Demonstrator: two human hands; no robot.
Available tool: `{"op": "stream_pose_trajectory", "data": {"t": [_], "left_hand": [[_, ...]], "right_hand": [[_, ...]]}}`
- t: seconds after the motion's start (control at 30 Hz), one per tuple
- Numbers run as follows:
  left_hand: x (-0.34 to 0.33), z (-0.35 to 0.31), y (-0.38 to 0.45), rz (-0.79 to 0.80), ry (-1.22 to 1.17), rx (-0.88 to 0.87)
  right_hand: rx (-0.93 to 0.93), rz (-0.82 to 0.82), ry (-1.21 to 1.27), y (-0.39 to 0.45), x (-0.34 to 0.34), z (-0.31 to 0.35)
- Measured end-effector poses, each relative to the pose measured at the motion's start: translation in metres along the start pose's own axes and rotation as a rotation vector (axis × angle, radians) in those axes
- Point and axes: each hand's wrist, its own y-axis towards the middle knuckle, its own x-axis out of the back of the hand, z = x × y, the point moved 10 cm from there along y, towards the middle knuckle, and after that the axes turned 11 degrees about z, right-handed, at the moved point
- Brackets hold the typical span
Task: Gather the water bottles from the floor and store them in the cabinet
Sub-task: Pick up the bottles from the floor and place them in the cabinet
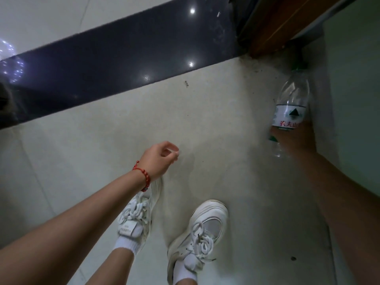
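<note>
Looking straight down at a pale floor (pixel 216 124) here, pretty dusty, with a wide dark glossy strip (pixel 115 64) running diagonally from about 9 o'clock up toward 1 o'clock and catching a few ceiling light reflections. The right hand (pixel 296 138) is out at roughly 3 o'clock, close to a light green wall, and it's wrapped around the lower part of a clear water bottle (pixel 293 99) that has a white label with a green triangle and red characters; the bottle points up toward 1 o'clock with its green cap end near the foot of a brown wooden piece (pixel 273 25) in the upper right corner. Whether the bottle rests on the floor or is lifted off it, I can't tell. There's also a second bottle (pixel 275 147) poking out just beside the same hand on its 9 o'clock side, only the green cap and clear neck showing, so that hand seems to have both, though the grip itself is mostly hidden. The left hand (pixel 160 159) sits near the middle of the view, holding nothing, fingers loosely curled inward with the thumb near the fingertips, and a red bead bracelet (pixel 144 177) on the wrist. Down at 6 o'clock are two white sneakers (pixel 203 227) with white socks, the left one partly behind the left forearm. A small dark speck lies on the floor near 5 o'clock.
</note>
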Motion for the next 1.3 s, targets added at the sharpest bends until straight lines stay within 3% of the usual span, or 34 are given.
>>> {"op": "stream_pose_trajectory", "data": {"t": [0.13, 0.37, 0.5, 0.8, 1.13, 1.3], "left_hand": [[0.011, 0.008, -0.016, -0.008, 0.044, 0.015], [0.045, 0.001, -0.081, -0.012, 0.021, 0.027], [0.077, -0.015, -0.132, -0.062, -0.059, 0.022], [0.125, -0.093, -0.272, -0.117, -0.171, -0.050], [0.148, -0.213, -0.433, -0.099, -0.093, -0.194], [0.155, -0.258, -0.503, -0.083, -0.029, -0.288]], "right_hand": [[-0.114, 0.147, 0.113, -0.026, -0.034, -0.017], [-0.108, 0.395, 0.279, -0.120, -0.068, -0.028], [-0.139, 0.442, 0.326, -0.184, -0.061, -0.030], [-0.088, 0.413, 0.478, -0.341, 0.033, 0.015], [0.044, 0.325, 0.682, -0.511, 0.139, 0.076], [0.114, 0.201, 0.818, -0.583, 0.194, 0.083]]}}
